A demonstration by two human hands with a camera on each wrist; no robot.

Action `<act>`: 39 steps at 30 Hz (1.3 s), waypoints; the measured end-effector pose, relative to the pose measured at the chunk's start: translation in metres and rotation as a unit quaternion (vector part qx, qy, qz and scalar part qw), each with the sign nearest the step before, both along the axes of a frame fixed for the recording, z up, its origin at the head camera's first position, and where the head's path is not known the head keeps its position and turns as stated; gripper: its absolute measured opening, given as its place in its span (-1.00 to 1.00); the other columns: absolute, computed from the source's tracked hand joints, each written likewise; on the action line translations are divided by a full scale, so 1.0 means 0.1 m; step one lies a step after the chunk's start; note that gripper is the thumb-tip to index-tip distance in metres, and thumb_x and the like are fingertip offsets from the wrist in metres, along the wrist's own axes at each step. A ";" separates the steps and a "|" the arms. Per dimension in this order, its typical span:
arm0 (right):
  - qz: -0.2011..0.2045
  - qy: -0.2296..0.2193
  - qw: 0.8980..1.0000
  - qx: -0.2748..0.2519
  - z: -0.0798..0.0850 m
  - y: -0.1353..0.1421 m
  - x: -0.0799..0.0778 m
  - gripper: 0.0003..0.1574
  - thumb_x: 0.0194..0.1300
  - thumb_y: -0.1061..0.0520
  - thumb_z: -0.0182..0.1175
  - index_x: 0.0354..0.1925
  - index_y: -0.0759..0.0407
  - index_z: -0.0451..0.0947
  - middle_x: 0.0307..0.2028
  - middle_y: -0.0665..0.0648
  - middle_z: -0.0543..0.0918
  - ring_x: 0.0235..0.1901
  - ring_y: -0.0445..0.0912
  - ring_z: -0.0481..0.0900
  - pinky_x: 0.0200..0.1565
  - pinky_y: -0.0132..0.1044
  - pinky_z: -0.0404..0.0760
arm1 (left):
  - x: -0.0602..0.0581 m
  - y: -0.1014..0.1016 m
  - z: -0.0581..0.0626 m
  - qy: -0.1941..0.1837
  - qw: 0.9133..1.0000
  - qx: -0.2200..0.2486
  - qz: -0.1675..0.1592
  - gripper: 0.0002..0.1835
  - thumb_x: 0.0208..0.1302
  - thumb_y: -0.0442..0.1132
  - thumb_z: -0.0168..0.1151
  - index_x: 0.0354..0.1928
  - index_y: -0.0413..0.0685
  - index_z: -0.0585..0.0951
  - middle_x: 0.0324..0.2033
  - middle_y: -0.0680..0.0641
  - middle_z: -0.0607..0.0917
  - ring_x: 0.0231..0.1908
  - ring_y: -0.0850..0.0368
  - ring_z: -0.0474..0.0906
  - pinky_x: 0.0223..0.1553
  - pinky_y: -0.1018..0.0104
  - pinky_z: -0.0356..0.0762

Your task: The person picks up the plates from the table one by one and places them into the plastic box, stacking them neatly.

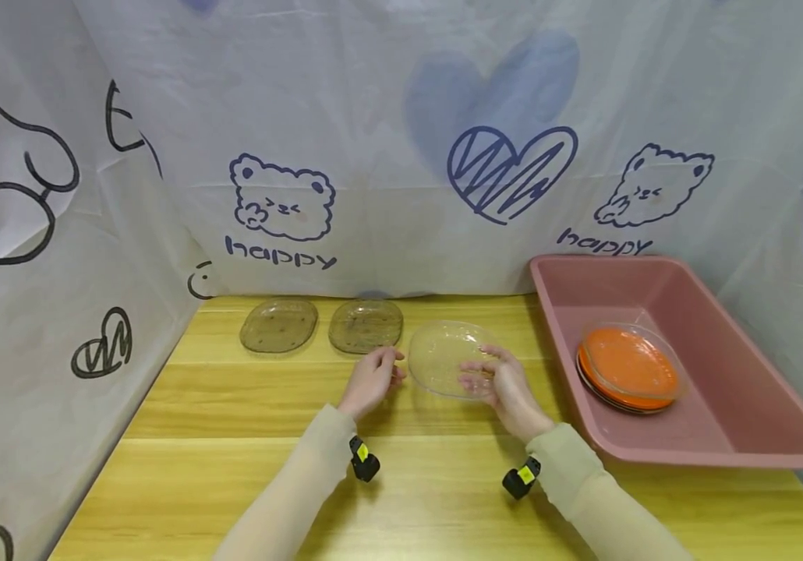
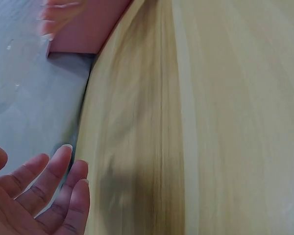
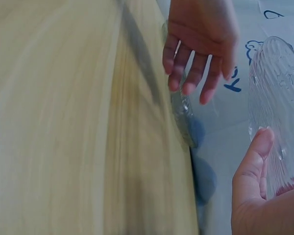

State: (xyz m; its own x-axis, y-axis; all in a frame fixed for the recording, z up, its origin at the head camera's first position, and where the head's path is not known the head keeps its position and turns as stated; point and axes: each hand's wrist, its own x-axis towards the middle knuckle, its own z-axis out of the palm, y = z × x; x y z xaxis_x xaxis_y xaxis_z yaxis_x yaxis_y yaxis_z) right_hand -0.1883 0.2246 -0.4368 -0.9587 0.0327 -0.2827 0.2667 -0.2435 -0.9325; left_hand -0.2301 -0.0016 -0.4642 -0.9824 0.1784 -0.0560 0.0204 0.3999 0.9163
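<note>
A clear glass plate (image 1: 443, 354) with a rippled surface is held up above the table by my right hand (image 1: 510, 393). In the right wrist view the thumb lies along one face of that plate (image 3: 279, 105), and the other fingers are behind it. My left hand (image 1: 371, 380) hovers just left of the plate, apart from it, palm turned inward. Its fingers are relaxed with nothing between them, as the left wrist view shows the hand (image 2: 39, 196). Two brownish see-through plates, one at far left (image 1: 278, 326) and one nearer the middle (image 1: 366, 326), lie on the table behind my left hand.
A pink plastic basin (image 1: 745, 421) stands on the right of the wooden table (image 1: 436, 499). Inside it lies a stack of plates with an orange plate (image 1: 626, 362) and a clear glass plate on top. A white printed cloth (image 1: 373, 117) hangs behind the table.
</note>
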 end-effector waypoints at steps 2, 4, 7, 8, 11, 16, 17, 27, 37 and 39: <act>0.002 0.001 1.000 -0.004 0.03 0.00 0.01 -0.42 0.50 0.33 -0.32 0.44 0.28 0.04 -0.21 0.08 0.68 -0.34 -0.16 0.72 -0.19 -0.36 0.72 | 0.00 0.00 -0.01 0.008 1.000 -0.016 -0.002 -0.55 0.63 -0.09 -0.24 0.12 -0.19 0.60 -0.21 -0.26 0.74 -0.17 -0.13 0.72 -0.10 0.15 0.69; 0.003 0.004 1.000 -0.008 0.06 -0.01 0.02 -0.44 0.51 0.33 -0.30 0.42 0.27 0.05 -0.21 0.07 0.67 -0.34 -0.16 0.72 -0.19 -0.36 0.72 | -0.01 0.00 -0.01 0.019 0.999 -0.028 -0.002 -0.56 0.63 -0.09 -0.22 0.12 -0.19 0.61 -0.21 -0.25 0.75 -0.16 -0.12 0.72 -0.07 0.15 0.68; 0.001 0.008 1.000 -0.015 0.13 -0.01 0.03 -0.48 0.52 0.32 -0.28 0.39 0.24 0.07 -0.25 0.05 0.68 -0.36 -0.16 0.72 -0.21 -0.37 0.72 | 0.00 0.02 0.01 0.042 0.998 -0.056 -0.005 -0.57 0.61 -0.11 -0.21 0.11 -0.17 0.62 -0.22 -0.22 0.75 -0.19 -0.07 0.71 -0.07 0.16 0.65; 0.000 0.008 1.000 -0.017 0.15 -0.01 0.03 -0.48 0.52 0.32 -0.28 0.39 0.24 0.08 -0.26 0.04 0.68 -0.37 -0.17 0.73 -0.21 -0.37 0.72 | 0.00 0.03 0.02 0.053 0.996 -0.070 -0.008 -0.57 0.61 -0.12 -0.20 0.11 -0.17 0.62 -0.22 -0.20 0.76 -0.21 -0.04 0.70 -0.09 0.16 0.63; -0.004 0.008 1.000 -0.021 0.22 0.00 0.04 -0.46 0.53 0.32 -0.30 0.42 0.23 0.06 -0.28 0.02 0.68 -0.38 -0.18 0.73 -0.23 -0.38 0.72 | 0.01 0.05 0.05 0.078 0.991 -0.104 -0.016 -0.60 0.61 -0.11 -0.17 0.11 -0.12 0.63 -0.22 -0.16 0.77 -0.26 0.06 0.66 -0.14 0.20 0.59; -0.003 0.013 1.000 -0.018 0.35 0.06 0.06 -0.40 0.55 0.31 -0.36 0.49 0.22 -0.02 -0.24 0.02 0.66 -0.38 -0.19 0.73 -0.22 -0.39 0.73 | 0.01 0.10 0.07 0.103 0.985 -0.131 -0.036 -0.60 0.62 -0.09 -0.15 0.18 -0.10 0.59 -0.15 -0.14 0.77 -0.21 0.07 0.66 -0.14 0.18 0.61; -0.003 0.015 1.000 -0.017 0.38 0.07 0.06 -0.40 0.55 0.31 -0.37 0.48 0.21 -0.01 -0.23 0.02 0.66 -0.38 -0.19 0.73 -0.21 -0.38 0.74 | 0.01 0.12 0.08 0.106 0.985 -0.132 -0.040 -0.60 0.62 -0.09 -0.15 0.20 -0.11 0.58 -0.13 -0.15 0.77 -0.18 0.05 0.68 -0.11 0.14 0.63; -0.004 0.046 0.999 -0.007 0.70 0.25 0.08 -0.65 0.57 0.29 -0.29 0.23 0.07 0.16 -0.33 -0.05 0.72 -0.44 -0.21 0.74 -0.25 -0.38 0.75 | 0.00 0.31 0.21 0.154 0.973 -0.157 -0.063 -0.57 0.62 -0.04 -0.18 0.23 -0.07 0.57 0.02 -0.11 0.74 0.02 -0.01 0.67 0.08 0.06 0.64; 0.002 0.074 0.997 0.036 1.00 0.60 0.08 -0.69 0.59 0.25 -0.30 0.15 -0.04 0.19 -0.35 -0.11 0.76 -0.41 -0.21 0.78 -0.27 -0.39 0.76 | 0.02 0.48 0.35 0.193 0.957 -0.201 -0.084 -0.58 0.62 -0.04 -0.15 0.28 -0.04 0.53 0.10 -0.07 0.69 0.08 0.02 0.64 0.13 0.08 0.62; -0.003 0.074 0.996 0.039 1.05 0.70 0.08 -0.70 0.58 0.25 -0.29 0.12 -0.07 0.20 -0.36 -0.11 0.78 -0.42 -0.21 0.78 -0.31 -0.40 0.76 | 0.04 0.52 0.39 0.207 0.951 -0.210 -0.088 -0.59 0.62 -0.05 -0.13 0.28 -0.05 0.53 0.13 -0.08 0.68 0.12 0.01 0.62 0.18 0.07 0.60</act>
